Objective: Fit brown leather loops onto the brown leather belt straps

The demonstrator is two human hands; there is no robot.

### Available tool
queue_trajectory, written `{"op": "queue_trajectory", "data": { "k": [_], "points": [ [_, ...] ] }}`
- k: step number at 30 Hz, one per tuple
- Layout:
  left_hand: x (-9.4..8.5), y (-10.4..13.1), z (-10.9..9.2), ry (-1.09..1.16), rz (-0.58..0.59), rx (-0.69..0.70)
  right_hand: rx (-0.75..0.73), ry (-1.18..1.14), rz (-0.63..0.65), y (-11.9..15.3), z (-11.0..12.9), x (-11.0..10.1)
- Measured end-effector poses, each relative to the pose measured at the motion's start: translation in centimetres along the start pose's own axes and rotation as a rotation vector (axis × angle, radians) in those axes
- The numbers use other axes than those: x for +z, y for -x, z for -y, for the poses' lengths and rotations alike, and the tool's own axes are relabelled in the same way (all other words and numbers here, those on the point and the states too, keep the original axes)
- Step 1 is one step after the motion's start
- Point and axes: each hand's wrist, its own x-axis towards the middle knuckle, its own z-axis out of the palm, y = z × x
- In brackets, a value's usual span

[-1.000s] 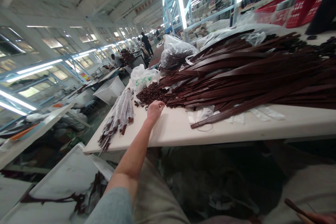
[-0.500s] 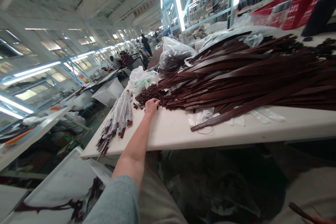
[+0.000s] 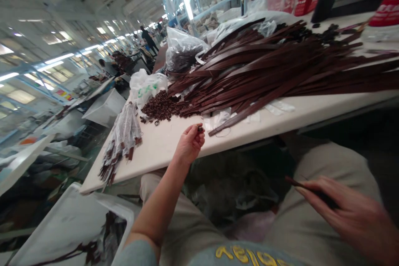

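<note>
Right hand (image 3: pixel 358 216), nearest, is pinching a slim dark-brown strip (image 3: pixel 293 181) between thumb and fingers, above the lap; its far end is hidden. Left hand (image 3: pixel 188 145) is closing its fingertips on a small dark piece (image 3: pixel 200 128), over the edge of the white table (image 3: pixel 158 143). Strip and piece are sitting well apart, unjoined. At the table's left end, brown strips in cloudy plastic sleeves (image 3: pixel 123 131) are lying bundled, seemingly the finished share. Beyond, much is remaining loose: a heap of small dark-brown pieces (image 3: pixel 162 106) and a broad pile of long, flat brown strips (image 3: pixel 255 66), unsleeved.
</note>
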Motion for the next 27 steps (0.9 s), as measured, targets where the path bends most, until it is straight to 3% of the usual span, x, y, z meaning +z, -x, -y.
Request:
{"op": "queue_trajectory", "data": {
  "k": [4, 8, 15, 21, 24, 27],
  "points": [
    [2.8, 6.1, 3.8, 0.125, 0.146, -0.152, -0.069, 0.009, 0.052, -3.6, 4.0, -1.3],
    [4.6, 9.0, 5.6, 0.114, 0.209, -0.213, -0.094, -0.010, 0.048, -5.5, 6.8, -1.0],
    [6.0, 10.2, 7.1, 0.119, 0.213, -0.099, -0.174, 0.108, 0.025, -5.5, 7.8, 0.5],
    [5.4, 10.2, 7.5, -0.052, 0.277, -0.007, -0.129, 0.042, 0.069, -4.7, 7.4, 0.9],
    [5.1, 10.4, 7.1, -0.089, 0.396, -0.095, -0.039, -0.146, 0.082, -4.4, 6.9, 0.8],
    [5.1, 10.7, 7.0, -0.043, 0.443, -0.209, 0.023, -0.287, 0.098, -4.3, 6.7, 1.0]
  ]
}}
